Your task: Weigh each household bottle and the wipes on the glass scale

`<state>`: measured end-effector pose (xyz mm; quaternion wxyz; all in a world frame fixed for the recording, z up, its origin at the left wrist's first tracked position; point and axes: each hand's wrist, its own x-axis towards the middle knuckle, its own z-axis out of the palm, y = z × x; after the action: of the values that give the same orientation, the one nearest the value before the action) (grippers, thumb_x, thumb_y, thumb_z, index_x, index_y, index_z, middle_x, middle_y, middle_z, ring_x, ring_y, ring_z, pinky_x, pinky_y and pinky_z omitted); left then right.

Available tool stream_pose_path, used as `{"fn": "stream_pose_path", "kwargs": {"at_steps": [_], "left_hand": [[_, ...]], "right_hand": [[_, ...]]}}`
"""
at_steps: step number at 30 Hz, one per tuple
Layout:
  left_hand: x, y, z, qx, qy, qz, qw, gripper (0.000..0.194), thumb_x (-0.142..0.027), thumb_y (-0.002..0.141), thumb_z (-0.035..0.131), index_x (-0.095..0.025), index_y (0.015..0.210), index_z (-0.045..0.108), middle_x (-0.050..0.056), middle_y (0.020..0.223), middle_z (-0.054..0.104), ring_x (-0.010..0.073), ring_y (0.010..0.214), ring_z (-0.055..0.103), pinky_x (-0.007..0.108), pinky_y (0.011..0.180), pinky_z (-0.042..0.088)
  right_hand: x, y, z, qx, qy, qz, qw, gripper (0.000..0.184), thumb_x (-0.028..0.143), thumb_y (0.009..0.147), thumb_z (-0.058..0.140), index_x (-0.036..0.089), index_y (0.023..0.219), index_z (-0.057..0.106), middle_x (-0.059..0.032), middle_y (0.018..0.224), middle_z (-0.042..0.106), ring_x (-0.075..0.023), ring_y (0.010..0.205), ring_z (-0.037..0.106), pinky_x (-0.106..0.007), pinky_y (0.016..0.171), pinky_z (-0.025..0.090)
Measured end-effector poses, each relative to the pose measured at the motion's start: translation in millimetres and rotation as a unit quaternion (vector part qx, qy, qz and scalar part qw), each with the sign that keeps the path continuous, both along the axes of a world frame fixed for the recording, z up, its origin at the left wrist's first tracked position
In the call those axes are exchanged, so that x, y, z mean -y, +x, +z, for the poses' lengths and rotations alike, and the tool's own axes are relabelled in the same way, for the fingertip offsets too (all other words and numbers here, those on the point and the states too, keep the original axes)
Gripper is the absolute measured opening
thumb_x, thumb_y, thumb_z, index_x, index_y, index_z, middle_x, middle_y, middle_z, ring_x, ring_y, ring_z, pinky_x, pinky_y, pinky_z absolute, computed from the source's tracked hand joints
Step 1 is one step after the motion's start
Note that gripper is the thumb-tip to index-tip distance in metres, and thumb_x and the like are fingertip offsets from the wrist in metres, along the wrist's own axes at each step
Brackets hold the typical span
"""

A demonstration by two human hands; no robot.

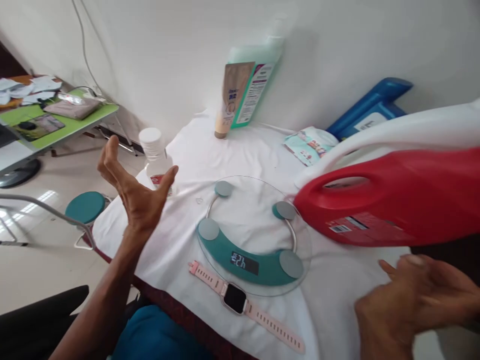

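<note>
My left hand (pixel 140 197) is raised over the left side of the cloth, fingers and thumb spread, holding nothing. Just behind it stands a clear bottle (pixel 152 142) with a white cap, partly hidden by the hand. My right hand (pixel 403 300), blurred, is at the lower right below a large red jug (pixel 405 195). Its fingers look apart, with nothing visible in them. Between the hands lies a round glass scale (pixel 243 262) with a teal base and a lit display. A pink-strapped smartwatch (pixel 235 298) lies flat along its near edge.
A beige tube (pixel 234 97) and a green bottle (pixel 258 85) lean by the wall. A printed soft pack (pixel 311 145), a blue bottle (pixel 371 107) and a white container (pixel 420 125) are at right. A teal stool (pixel 85 206) and green table (pixel 71 127) stand left.
</note>
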<state>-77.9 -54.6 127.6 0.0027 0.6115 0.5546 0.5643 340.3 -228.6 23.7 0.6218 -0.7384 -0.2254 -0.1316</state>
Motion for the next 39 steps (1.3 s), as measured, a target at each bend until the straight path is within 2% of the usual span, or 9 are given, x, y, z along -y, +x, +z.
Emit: {"fn": "stream_pose_path", "kwargs": {"at_steps": [3, 7, 13, 16, 19, 24, 30, 35, 39], "left_hand": [[-25, -15, -28.3, 0.011, -0.140, -0.076, 0.987, 0.085, -0.043, 0.072, 0.096, -0.027, 0.143, 0.052, 0.013, 0.144, 0.064, 0.0400, 0.136, 0.062, 0.063, 0.118, 0.051], [-38, -20, -45.2, 0.007, -0.154, -0.061, 0.986, 0.069, -0.044, 0.065, 0.098, -0.027, 0.121, 0.060, 0.011, 0.122, 0.073, 0.0384, 0.111, 0.071, 0.060, 0.098, 0.060], [-34, 0, -24.0, 0.016, -0.104, -0.084, 0.991, 0.067, -0.045, 0.064, 0.101, -0.029, 0.114, 0.060, 0.005, 0.108, 0.075, 0.0321, 0.095, 0.072, 0.052, 0.083, 0.063], [-27, 26, -4.5, 0.020, -0.090, -0.171, 0.981, 0.068, -0.046, 0.067, 0.101, -0.029, 0.117, 0.060, 0.004, 0.109, 0.075, 0.0289, 0.093, 0.074, 0.048, 0.082, 0.064], [-19, 61, 6.0, 0.021, -0.094, -0.296, 0.950, 0.071, -0.052, 0.070, 0.100, -0.027, 0.122, 0.059, 0.005, 0.112, 0.076, 0.0278, 0.096, 0.075, 0.045, 0.083, 0.064], [-6, 121, -5.5, -0.014, -0.116, -0.441, 0.890, 0.074, -0.049, 0.068, 0.101, -0.022, 0.122, 0.057, 0.007, 0.115, 0.074, 0.0282, 0.100, 0.075, 0.041, 0.082, 0.062], [-3, 153, -25.7, -0.038, -0.165, -0.485, 0.858, 0.074, -0.051, 0.069, 0.099, -0.022, 0.123, 0.057, 0.009, 0.119, 0.073, 0.0300, 0.102, 0.074, 0.043, 0.081, 0.060], [-5, 151, -28.2, -0.036, -0.175, -0.511, 0.841, 0.083, -0.059, 0.067, 0.099, -0.024, 0.130, 0.057, 0.011, 0.128, 0.070, 0.0332, 0.111, 0.071, 0.045, 0.087, 0.061], [-11, 137, -17.5, 0.000, -0.166, -0.557, 0.814, 0.072, -0.077, 0.085, 0.077, -0.024, 0.132, 0.061, 0.013, 0.135, 0.068, 0.0335, 0.124, 0.068, 0.048, 0.103, 0.058]], "right_hand": [[-5, -18, 12.9, -0.040, 0.025, -0.015, 0.999, 0.048, 0.054, 0.065, 0.074, 0.030, 0.099, 0.049, -0.0053, 0.105, 0.061, -0.0334, 0.098, 0.070, -0.073, 0.096, 0.059], [-1, -37, 22.1, -0.069, 0.008, 0.011, 0.998, 0.050, 0.055, 0.068, 0.077, 0.027, 0.101, 0.051, -0.0063, 0.107, 0.062, -0.0337, 0.107, 0.070, -0.064, 0.094, 0.063], [1, -47, 24.7, -0.087, -0.015, 0.042, 0.995, 0.049, 0.058, 0.076, 0.077, 0.025, 0.105, 0.056, -0.0052, 0.107, 0.063, -0.0289, 0.105, 0.068, -0.056, 0.091, 0.063], [0, -47, 24.3, -0.082, -0.013, 0.047, 0.995, 0.047, 0.058, 0.078, 0.076, 0.025, 0.106, 0.057, -0.0054, 0.105, 0.063, -0.0269, 0.100, 0.066, -0.054, 0.089, 0.061], [0, -45, 23.8, -0.060, -0.013, 0.035, 0.998, 0.046, 0.057, 0.078, 0.075, 0.025, 0.105, 0.056, -0.0081, 0.109, 0.063, -0.0270, 0.098, 0.064, -0.052, 0.084, 0.061], [3, -42, 23.2, -0.020, -0.034, 0.009, 0.999, 0.045, 0.058, 0.079, 0.069, 0.025, 0.106, 0.053, -0.0112, 0.117, 0.061, -0.0322, 0.112, 0.064, -0.055, 0.091, 0.058], [7, -48, 30.2, 0.001, -0.056, -0.008, 0.998, 0.040, 0.056, 0.083, 0.068, 0.027, 0.105, 0.050, -0.0128, 0.123, 0.061, -0.0324, 0.117, 0.064, -0.050, 0.089, 0.054], [6, -56, 34.2, 0.014, -0.096, 0.032, 0.995, 0.033, 0.056, 0.093, 0.057, 0.024, 0.087, 0.056, -0.0007, 0.075, 0.057, -0.0207, 0.072, 0.057, -0.040, 0.079, 0.047], [4, -64, 29.0, -0.023, -0.154, 0.106, 0.982, 0.053, 0.060, 0.102, 0.046, 0.022, 0.068, 0.060, 0.0007, 0.057, 0.050, -0.0168, 0.057, 0.049, -0.035, 0.064, 0.039]]}}
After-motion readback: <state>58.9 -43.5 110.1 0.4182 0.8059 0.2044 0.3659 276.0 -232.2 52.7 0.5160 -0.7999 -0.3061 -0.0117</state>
